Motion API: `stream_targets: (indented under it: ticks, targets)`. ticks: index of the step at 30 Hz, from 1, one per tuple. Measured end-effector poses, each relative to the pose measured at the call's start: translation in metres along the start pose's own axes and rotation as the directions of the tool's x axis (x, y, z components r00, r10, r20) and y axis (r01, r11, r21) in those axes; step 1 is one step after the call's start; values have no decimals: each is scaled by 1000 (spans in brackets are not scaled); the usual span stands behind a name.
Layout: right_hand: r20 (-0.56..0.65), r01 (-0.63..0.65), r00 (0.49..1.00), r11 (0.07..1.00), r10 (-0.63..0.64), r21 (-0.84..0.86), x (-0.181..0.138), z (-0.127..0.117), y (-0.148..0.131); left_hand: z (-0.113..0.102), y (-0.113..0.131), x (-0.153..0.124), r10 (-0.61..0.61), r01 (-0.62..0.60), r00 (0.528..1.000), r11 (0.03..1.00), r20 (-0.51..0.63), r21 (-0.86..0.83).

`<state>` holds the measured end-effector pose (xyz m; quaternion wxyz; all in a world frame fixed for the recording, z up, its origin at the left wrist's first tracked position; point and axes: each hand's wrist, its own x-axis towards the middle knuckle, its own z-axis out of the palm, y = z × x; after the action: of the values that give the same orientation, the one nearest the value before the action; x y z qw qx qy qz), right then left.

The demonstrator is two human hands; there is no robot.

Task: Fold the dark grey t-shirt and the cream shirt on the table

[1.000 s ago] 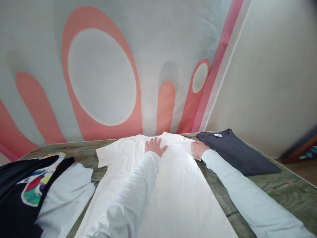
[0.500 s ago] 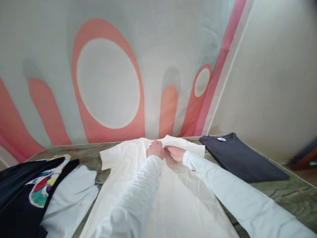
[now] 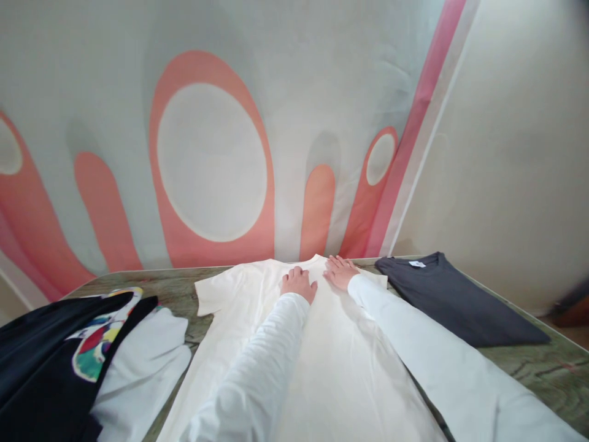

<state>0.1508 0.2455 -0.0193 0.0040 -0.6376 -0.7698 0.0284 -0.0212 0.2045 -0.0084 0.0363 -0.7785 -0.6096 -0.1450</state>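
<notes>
A white T-shirt (image 3: 257, 319) lies flat on the table, its collar at the far edge. My left hand (image 3: 299, 282) rests palm down near the collar, fingers lying flat on the cloth. My right hand (image 3: 340, 272) lies just to the right of it on the shirt's shoulder, fingers stretched out and flat. Both arms wear long white sleeves that cover the middle and right of the shirt. Neither hand holds anything.
A folded dark grey T-shirt (image 3: 460, 301) lies at the right. At the left sits a pile of clothes: a black shirt with a colourful print (image 3: 69, 362) over a white garment (image 3: 142, 362). The wood-grain table (image 3: 543, 362) ends at a patterned pink and grey wall.
My right hand has moved from the shirt's right sleeve in to the collar and now lies flat beside my left hand. The right sleeve is folded in. The view has shifted slightly right.
</notes>
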Motion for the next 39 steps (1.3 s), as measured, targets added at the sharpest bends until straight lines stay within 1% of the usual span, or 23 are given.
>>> stream_targets:
  ticks: [3, 4, 5, 6, 8, 11, 13, 15, 18, 20, 23, 24, 25, 26, 29, 30, 32, 35, 37, 39]
  targets:
    - [0, 195, 981, 979, -196, 53, -29, 8, -19, -3, 3, -1, -23, 23, 1000, 1000, 13, 8]
    - [-3, 235, 972, 970, -236, 68, -37, 10, -21, -3, 3, 0, -24, 24, 1000, 1000, 18, 7]
    - [-4, 247, 969, 966, -247, 77, -43, 12, -20, -3, 3, 0, -19, 19, 1000, 1000, 24, 4]
    - [-6, 228, 974, 970, -228, 80, -47, 13, -15, -2, 2, 1, -12, 12, 999, 1000, 30, 0]
    - [2, 138, 990, 988, -139, 73, -47, 14, 4, -1, 1, 2, -2, 2, 999, 1000, 38, -3]
    - [9, -17, 1000, 998, 16, 64, -35, 15, 39, 0, 0, 3, -14, 14, 999, 1000, 38, 4]
    - [4, -88, 996, 994, 88, 68, -27, 15, 58, -1, 1, 2, -23, 23, 999, 1000, 30, 5]
    - [1, -144, 989, 987, 145, 76, -24, 13, 71, -2, 1, 1, -17, 17, 1000, 1000, 25, -4]
    - [25, -194, 981, 978, 192, 76, -26, 9, 76, -6, 1, 0, -21, 22, 999, 1000, 41, -11]
    - [24, -160, 987, 984, 158, 78, -31, 8, 74, -8, 2, -1, -41, 41, 998, 999, 52, -4]
    - [8, 40, 999, 994, -41, 103, -41, 11, 70, -10, 3, -1, -59, 59, 998, 998, 34, 8]
    - [9, 88, 996, 990, -90, 112, -43, 13, 71, -10, 3, -1, -62, 62, 998, 998, 28, 9]
    - [18, 104, 994, 987, -107, 119, -45, 16, 74, -10, 4, -1, -59, 59, 998, 998, 28, 10]
    - [29, 81, 996, 989, -85, 121, -45, 17, 78, -10, 4, -1, -57, 57, 998, 998, 33, 10]
    - [37, -56, 998, 992, 52, 115, -43, 17, 95, -11, 5, -2, -59, 59, 997, 998, 46, 12]
    - [34, -74, 997, 990, 70, 116, -41, 16, 99, -12, 6, -2, -62, 61, 997, 998, 42, 15]
    - [18, -65, 998, 990, 63, 123, -40, 11, 105, -14, 7, -3, -71, 70, 997, 997, 35, 21]
    - [-23, -14, 1000, 991, 17, 132, -45, 3, 102, -17, 7, -4, -77, 76, 996, 997, 43, 26]
    - [-59, 24, 998, 990, -16, 140, -56, -1, 96, -18, 7, -3, -76, 75, 996, 997, 46, 27]
    - [-128, 52, 991, 984, -31, 168, -71, -4, 91, -17, 7, -3, -69, 68, 997, 997, 43, 29]
